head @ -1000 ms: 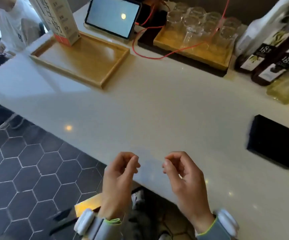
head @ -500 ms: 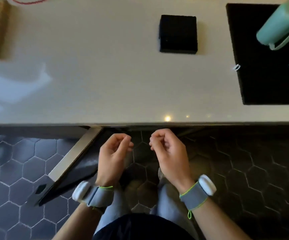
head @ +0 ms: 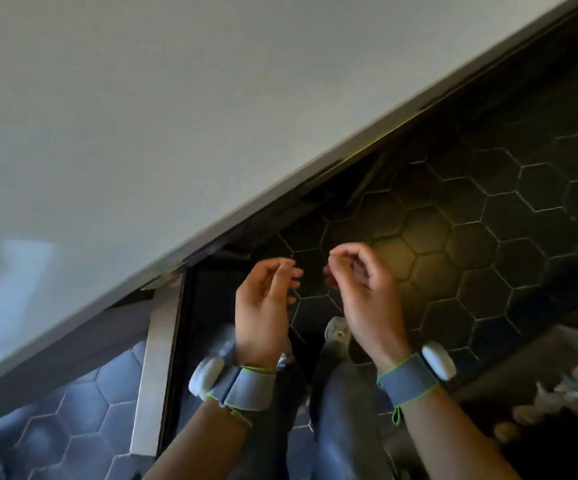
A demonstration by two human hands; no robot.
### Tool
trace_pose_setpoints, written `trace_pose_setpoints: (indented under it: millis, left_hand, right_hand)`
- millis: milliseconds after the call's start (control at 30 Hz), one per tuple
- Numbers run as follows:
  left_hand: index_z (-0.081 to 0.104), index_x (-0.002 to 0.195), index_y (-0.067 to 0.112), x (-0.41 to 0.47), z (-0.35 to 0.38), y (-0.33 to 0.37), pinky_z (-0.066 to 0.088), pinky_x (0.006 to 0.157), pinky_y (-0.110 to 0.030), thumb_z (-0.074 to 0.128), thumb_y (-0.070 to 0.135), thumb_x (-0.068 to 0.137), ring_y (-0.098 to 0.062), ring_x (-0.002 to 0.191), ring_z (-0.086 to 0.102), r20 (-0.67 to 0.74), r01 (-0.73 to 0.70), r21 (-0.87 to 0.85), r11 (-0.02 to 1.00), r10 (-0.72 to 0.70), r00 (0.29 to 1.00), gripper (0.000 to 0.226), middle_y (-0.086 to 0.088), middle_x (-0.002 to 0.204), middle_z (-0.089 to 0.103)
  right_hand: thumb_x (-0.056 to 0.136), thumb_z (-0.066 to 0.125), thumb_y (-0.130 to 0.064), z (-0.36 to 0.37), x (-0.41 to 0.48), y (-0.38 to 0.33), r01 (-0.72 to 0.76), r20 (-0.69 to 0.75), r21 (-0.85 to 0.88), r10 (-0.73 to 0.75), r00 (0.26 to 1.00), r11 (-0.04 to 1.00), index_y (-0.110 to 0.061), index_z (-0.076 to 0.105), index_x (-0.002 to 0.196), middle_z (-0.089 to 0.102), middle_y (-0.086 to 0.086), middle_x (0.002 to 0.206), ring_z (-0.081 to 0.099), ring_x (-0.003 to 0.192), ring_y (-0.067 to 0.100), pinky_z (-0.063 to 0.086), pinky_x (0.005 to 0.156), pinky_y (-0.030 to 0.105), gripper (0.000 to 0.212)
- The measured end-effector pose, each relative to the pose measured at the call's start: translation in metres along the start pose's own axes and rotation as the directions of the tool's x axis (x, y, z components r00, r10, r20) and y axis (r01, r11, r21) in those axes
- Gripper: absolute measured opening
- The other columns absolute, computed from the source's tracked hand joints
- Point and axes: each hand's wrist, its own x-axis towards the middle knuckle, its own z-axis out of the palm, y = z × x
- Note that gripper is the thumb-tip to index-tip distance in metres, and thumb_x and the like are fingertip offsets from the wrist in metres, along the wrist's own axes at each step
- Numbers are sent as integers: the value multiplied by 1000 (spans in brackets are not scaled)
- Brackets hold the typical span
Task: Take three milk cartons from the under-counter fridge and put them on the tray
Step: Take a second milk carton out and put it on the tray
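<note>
My left hand (head: 263,306) and right hand (head: 367,296) are both loosely curled, holding nothing, side by side over the dark hexagon-tiled floor (head: 471,237), just below the pale smooth desk (head: 176,116) edge. No milk cartons visible.

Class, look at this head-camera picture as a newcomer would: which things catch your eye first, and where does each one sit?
Two bare hands, the left hand and right hand, sit side by side at lower centre, fingers loosely curled and holding nothing, each wrist wrapped in a grey band. A pale counter fills the upper left, its edge cutting diagonally across the frame. Below it lies a dark floor of hexagonal tiles.
</note>
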Motion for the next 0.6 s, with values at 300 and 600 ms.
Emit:
trace_pose_setpoints:
  millis: [300,600]
  left_hand:
    - [67,87,19,90,56,-130,47,67,-28,54,4,98,-13,78,64,-131,232,-19,973,-233,964,22,-3,89,72]
    - [55,108,14,216,70,-236,42,67,-26,41,3,102,-22,105,54,-249,206,-155,966,-240,938,19,-12,105,59]
  right_hand:
    - [95,64,-18,-13,66,149,-144,-77,69,149,986,987,-35,66,96,73,-3,92,70,89,13,57,82,31,17]
    - [93,64,-17,17,160,260,-24,13,-122,26,1000,992,-19,71,108,73,-7,84,65,77,-3,49,70,13,17]
